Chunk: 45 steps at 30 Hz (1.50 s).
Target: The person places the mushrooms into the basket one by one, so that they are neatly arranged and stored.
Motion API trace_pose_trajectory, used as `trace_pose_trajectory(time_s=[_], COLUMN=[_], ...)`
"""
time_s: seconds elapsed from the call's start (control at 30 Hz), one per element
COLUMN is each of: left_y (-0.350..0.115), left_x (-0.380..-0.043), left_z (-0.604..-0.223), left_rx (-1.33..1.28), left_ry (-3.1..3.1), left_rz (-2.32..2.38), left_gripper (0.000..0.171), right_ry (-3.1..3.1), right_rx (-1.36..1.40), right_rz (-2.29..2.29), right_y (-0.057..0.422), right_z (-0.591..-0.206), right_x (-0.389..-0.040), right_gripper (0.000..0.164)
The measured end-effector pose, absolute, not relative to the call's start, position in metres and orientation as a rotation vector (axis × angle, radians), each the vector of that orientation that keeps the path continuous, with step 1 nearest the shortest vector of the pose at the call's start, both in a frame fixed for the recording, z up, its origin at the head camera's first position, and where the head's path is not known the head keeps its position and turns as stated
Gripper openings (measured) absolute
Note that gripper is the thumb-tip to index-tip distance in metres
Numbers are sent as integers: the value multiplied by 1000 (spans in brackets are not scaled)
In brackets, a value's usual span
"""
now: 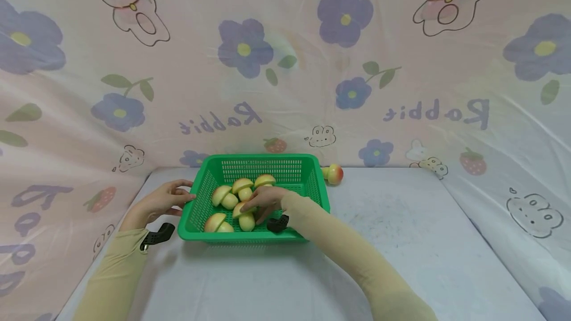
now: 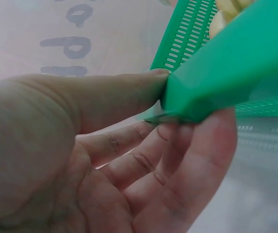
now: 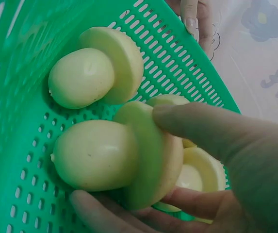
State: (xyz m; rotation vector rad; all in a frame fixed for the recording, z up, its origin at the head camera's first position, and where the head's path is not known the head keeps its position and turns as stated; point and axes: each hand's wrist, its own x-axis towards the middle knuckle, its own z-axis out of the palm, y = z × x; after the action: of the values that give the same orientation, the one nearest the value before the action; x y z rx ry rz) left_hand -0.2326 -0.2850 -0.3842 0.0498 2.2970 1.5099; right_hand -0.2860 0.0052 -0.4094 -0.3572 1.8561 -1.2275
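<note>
A green slotted plastic basket [image 1: 250,237] holds several toy mushrooms with pale yellow stems and caps. Its left rim is pinched by my left hand [image 1: 162,199], thumb on one side and fingers beneath, as the left wrist view shows at the basket edge [image 2: 216,82]. Inside the basket, my right hand [image 1: 269,199] grips a toy mushroom [image 3: 97,155], thumb on the cap and fingers under it. Another mushroom [image 3: 83,77] lies beside it in the right wrist view. More mushrooms [image 1: 220,196] sit toward the basket's left and back; fingers partly cover the gripped one.
Behind the basket's right wall, one more toy mushroom [image 1: 335,174] with a reddish cap lies on the white table [image 1: 401,241]. A printed cloth [image 1: 294,88] with flowers and rabbits hangs behind the table and at its sides.
</note>
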Motion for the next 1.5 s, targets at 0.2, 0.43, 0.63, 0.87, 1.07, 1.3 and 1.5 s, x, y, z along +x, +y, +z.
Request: trace_pose_trajectory(time_s=[0.2,0.43,0.63,0.87,1.07,1.3,1.5], left_y=[-286,-286,-285,-286,-285,-285,-286], left_x=[-233,-232,-231,-230,-231,-231,-231], left_z=[-385,-386,-384,-384,-385,-385,-385], left_rx=[60,53,50,60,35,46,48], left_ry=[2304,2311,2322,2328,2323,2327,2335], left_rz=[1510,1504,1495,1479,1481,1480,1472], left_gripper=[54,54,56,57,56,57,56], right_ry=[1847,1841,1850,1807,1771,1755,1721], right_rx=[-357,-360,-333,-285,-310,-346,-366], right_rz=[-1233,-1251,-1271,-1323,-1381,-1444,-1516], right_y=[6,7,13,27,48,77,104], right_z=[-409,-408,-406,-396,-388,-378,-365], right_x=[-285,-285,-286,-293,-300,-305,-308], right_gripper=[27,28,37,54,47,50,46])
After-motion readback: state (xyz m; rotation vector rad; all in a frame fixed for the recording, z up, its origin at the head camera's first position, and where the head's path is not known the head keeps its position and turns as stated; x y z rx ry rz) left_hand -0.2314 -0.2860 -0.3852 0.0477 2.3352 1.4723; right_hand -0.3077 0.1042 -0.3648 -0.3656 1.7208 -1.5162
